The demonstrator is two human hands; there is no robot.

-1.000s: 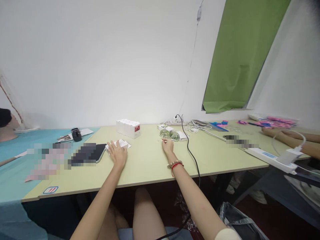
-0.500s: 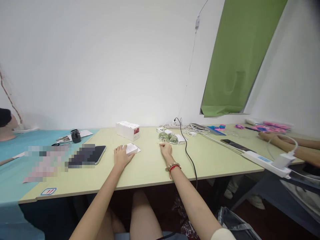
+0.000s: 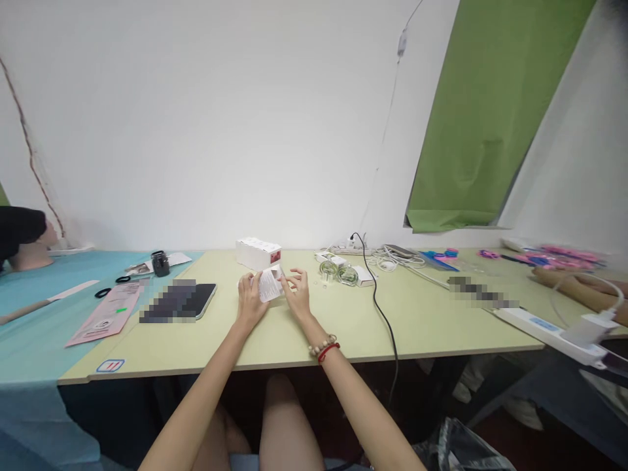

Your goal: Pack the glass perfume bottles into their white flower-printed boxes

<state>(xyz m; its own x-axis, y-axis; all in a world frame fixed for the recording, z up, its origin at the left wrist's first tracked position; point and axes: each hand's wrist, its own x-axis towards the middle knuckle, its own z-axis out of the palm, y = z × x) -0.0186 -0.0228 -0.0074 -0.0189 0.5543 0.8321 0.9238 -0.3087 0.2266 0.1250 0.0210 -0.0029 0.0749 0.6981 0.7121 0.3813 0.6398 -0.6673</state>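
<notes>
My left hand (image 3: 250,297) and my right hand (image 3: 297,294) meet over the middle of the pale green table (image 3: 294,333). Between them they hold a small white box (image 3: 269,284) tilted up off the tabletop. The left fingers wrap its left side, and the right fingertips pinch its right edge. A bead bracelet and a red string sit on my right wrist. Just behind the hands stands a row of white boxes with a red end (image 3: 258,252).
A dark tablet (image 3: 189,301) lies left of my hands, with a pink sheet (image 3: 105,314) and a black jar (image 3: 159,262) on the blue cloth. Coiled cables (image 3: 338,272), a black cord (image 3: 380,311) and a power strip (image 3: 549,329) lie to the right. Another person's forearm (image 3: 576,288) rests at far right.
My left hand slid the small white box to the right and lifted it. My right hand left the coiled cables and came left to take hold of the box too.
</notes>
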